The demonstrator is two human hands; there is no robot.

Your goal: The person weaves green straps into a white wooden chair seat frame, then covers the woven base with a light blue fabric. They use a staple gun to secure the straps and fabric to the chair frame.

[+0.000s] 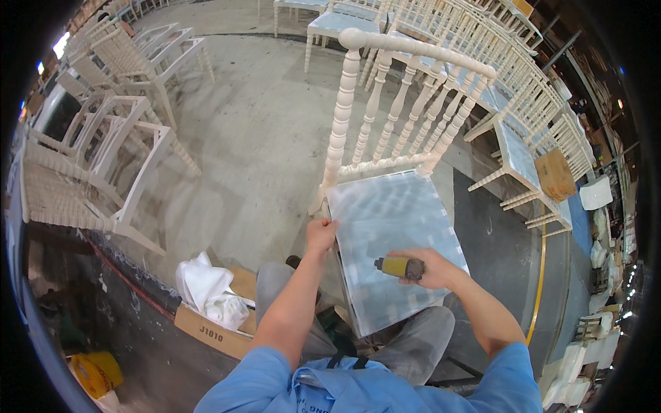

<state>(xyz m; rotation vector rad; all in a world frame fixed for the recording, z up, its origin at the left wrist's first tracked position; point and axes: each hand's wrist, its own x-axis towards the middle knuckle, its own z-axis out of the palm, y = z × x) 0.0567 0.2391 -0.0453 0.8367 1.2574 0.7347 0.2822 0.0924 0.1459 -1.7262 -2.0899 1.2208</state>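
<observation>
A cream chair (337,141) with turned spindles stands before me, its seat covered by a pale, translucent sheet (385,206). Closed at the seat's left edge, my left hand (321,236) pinches the border of that sheet. My right hand (434,270) grips a compact yellow-and-black hand tool (396,266), its dark nose pointing left above the middle of the seat. The tool's exact kind does not show, and its grip is hidden in my palm. My knees are on either side of the seat's near end.
A cardboard box (206,334) with white plastic wrapping (213,292) sits by my left leg. Unseated chair frames (117,144) stand at left. Rows of covered chairs (523,162) fill the back and right, one bearing a brown carton (555,175). A yellow item (96,372) lies lower left.
</observation>
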